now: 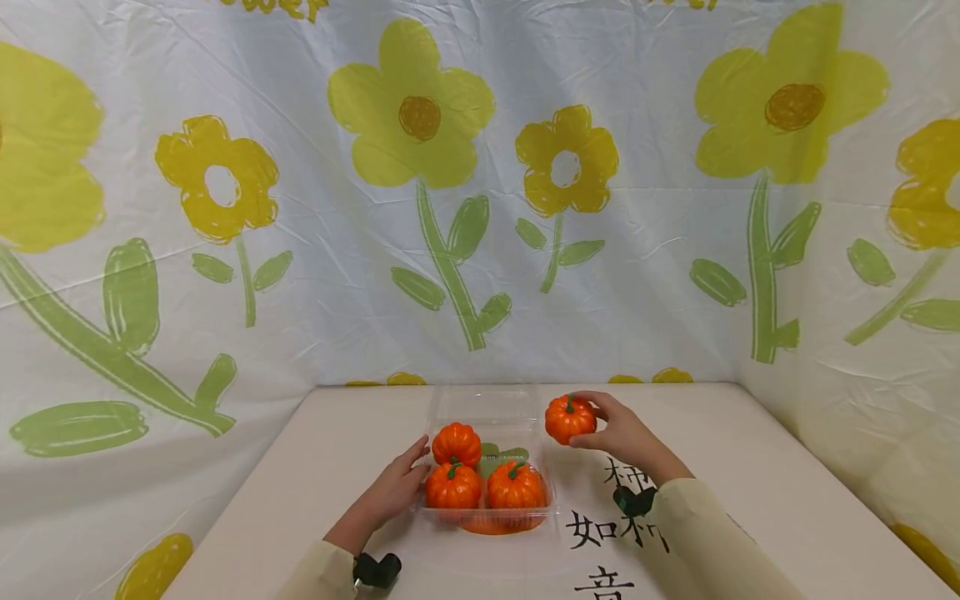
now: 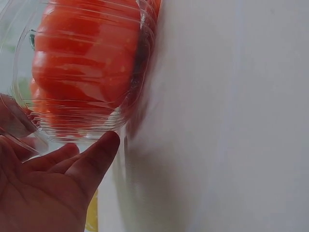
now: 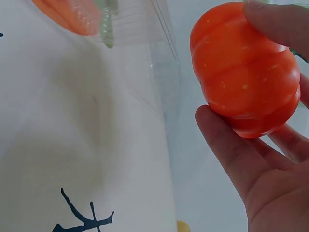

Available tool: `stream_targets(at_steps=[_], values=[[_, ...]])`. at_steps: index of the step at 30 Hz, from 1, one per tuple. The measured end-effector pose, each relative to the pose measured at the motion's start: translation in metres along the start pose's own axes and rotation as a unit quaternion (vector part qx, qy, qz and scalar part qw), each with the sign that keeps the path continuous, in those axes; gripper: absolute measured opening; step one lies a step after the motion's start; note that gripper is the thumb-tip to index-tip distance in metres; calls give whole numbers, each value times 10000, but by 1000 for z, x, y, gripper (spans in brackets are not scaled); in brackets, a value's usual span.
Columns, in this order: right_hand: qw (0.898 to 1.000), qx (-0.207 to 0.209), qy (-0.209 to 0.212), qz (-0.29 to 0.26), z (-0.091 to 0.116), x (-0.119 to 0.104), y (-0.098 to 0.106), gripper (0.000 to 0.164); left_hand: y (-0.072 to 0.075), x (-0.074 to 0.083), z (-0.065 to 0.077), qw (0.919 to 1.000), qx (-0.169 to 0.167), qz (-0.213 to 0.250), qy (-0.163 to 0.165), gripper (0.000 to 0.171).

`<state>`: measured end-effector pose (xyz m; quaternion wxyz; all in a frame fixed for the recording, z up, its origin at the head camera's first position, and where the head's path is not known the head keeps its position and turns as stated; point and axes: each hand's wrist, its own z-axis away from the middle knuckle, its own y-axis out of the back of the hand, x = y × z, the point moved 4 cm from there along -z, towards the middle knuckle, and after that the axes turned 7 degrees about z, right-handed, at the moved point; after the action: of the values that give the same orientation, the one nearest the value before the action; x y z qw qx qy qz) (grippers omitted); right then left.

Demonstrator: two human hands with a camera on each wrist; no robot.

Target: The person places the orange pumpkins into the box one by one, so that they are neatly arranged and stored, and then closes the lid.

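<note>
A small orange toy pumpkin [image 1: 570, 419] with a green stem is gripped between the thumb and fingers of my right hand [image 1: 618, 429], raised to the right of a clear plastic box [image 1: 553, 492]. Inside the box sit three more orange pumpkins: one at the back left [image 1: 456, 444], one at the front left [image 1: 453, 487] and one at the front right [image 1: 517, 485]. My left hand [image 1: 401, 483] is at the box's left side. In the left wrist view its fingers [image 2: 99, 157] touch the clear ribbed wall, with the thumb at the rim.
The box's clear lid [image 1: 483, 406] stands folded back behind it. Black written characters [image 1: 618, 529] and a printed orange shape [image 1: 502, 525] mark the pale table [image 1: 300, 475]. A flower-patterned cloth [image 1: 322, 250] hangs behind and at the sides.
</note>
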<state>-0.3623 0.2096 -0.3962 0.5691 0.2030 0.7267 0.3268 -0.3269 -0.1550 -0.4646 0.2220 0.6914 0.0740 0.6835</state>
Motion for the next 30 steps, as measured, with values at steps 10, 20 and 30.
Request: stream_targets(at_steps=[10,20,30], values=[[9982,-41,600,59,0,-16,0,49,0,0,2,10000,21,-19,16,58],[9974,-91,720,3,-5,-26,-2,48,1,1,1,9999,23,-32,98,58],[9952,-238,948,63,-9,-45,-10,47,1,1,2,10000,29,-31,27,58]])
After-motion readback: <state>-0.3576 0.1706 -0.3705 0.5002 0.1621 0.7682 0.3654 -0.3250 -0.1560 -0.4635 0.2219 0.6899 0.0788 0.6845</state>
